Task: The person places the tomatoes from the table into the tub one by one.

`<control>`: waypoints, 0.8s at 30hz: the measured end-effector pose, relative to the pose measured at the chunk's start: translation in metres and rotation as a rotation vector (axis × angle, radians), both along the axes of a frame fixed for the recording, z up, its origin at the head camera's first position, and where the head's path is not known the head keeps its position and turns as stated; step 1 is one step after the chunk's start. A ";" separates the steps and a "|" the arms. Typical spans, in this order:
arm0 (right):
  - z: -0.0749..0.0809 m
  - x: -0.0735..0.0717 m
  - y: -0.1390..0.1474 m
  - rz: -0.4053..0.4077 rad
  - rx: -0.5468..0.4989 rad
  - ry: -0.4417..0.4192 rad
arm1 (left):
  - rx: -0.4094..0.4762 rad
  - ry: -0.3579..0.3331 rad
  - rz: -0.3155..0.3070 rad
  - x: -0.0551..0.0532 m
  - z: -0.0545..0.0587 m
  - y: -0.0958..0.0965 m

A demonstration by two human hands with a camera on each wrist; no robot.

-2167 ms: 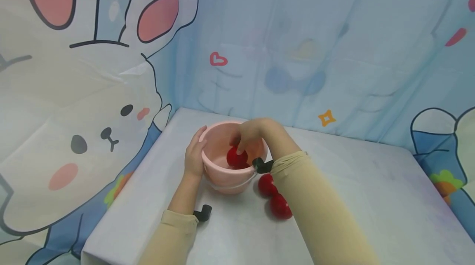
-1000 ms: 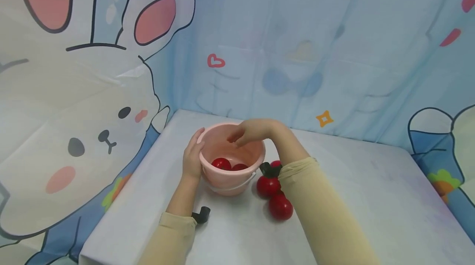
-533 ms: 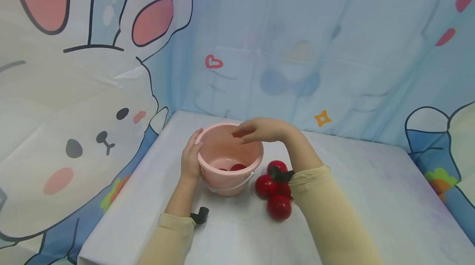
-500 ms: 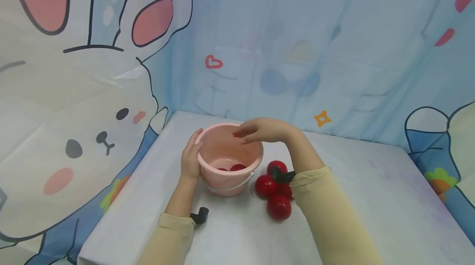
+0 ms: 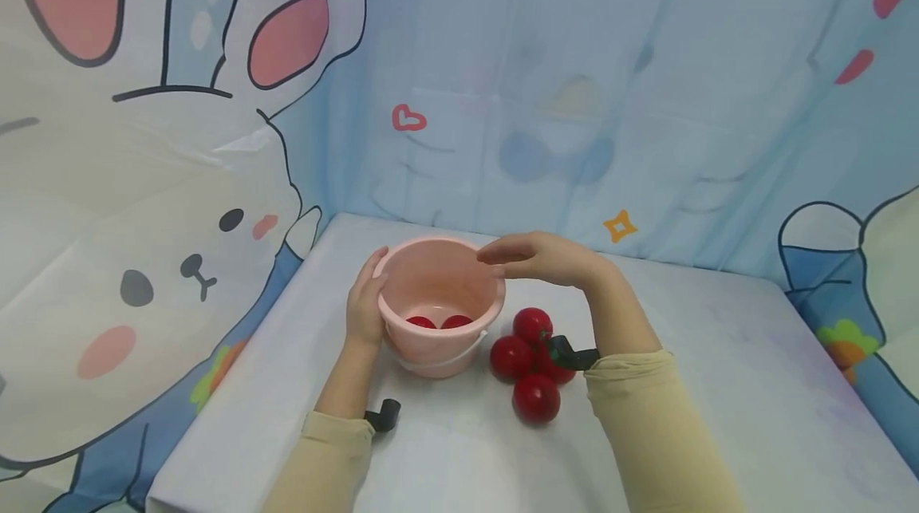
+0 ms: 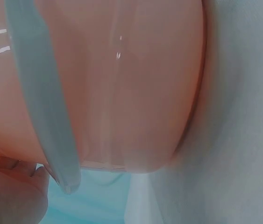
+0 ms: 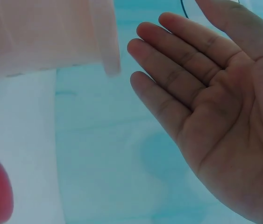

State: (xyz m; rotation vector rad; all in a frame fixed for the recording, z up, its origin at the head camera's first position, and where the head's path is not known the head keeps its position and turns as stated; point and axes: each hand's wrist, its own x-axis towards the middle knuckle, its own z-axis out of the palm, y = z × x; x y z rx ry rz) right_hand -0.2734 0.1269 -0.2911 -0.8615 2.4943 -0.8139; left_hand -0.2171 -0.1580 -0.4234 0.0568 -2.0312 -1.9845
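Note:
A pink bucket [image 5: 438, 349] with a pale handle [image 6: 47, 93] stands on the table in the head view. My left hand [image 5: 364, 307] holds its left side, fingers along the wall and thumb at the rim. Two shiny red pieces, tomato-like, [image 5: 456, 321] lie inside at the bottom, partly hidden by the front rim. My right hand [image 5: 549, 259] hovers by the right rim with nothing in it; the right wrist view shows its bare palm and straight fingers [image 7: 168, 74]. Several red tomatoes [image 5: 536, 399] cluster on the table right of the bucket, one showing a green top.
The white-covered table [image 5: 718, 385] extends right and toward the front. A blue cartoon curtain [image 5: 459, 58] hangs behind it, with a big rabbit print [image 5: 179, 218] at left. Black camera mounts [image 5: 384, 416] sit on both wrists.
My right hand let go of a red tomato inside the bucket, then lifted and drew right, out past the rim. More of the cluster now shows. The left hand stays on the bucket.

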 end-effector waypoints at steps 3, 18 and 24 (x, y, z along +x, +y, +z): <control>-0.001 0.002 0.007 -0.017 -0.022 -0.004 | 0.003 0.013 0.005 -0.001 0.000 -0.001; -0.017 0.019 0.056 -0.132 -0.068 -0.011 | 0.035 0.013 -0.005 -0.001 0.003 0.001; -0.024 0.021 0.069 -0.146 -0.093 -0.018 | 0.048 0.005 -0.002 -0.001 0.001 0.000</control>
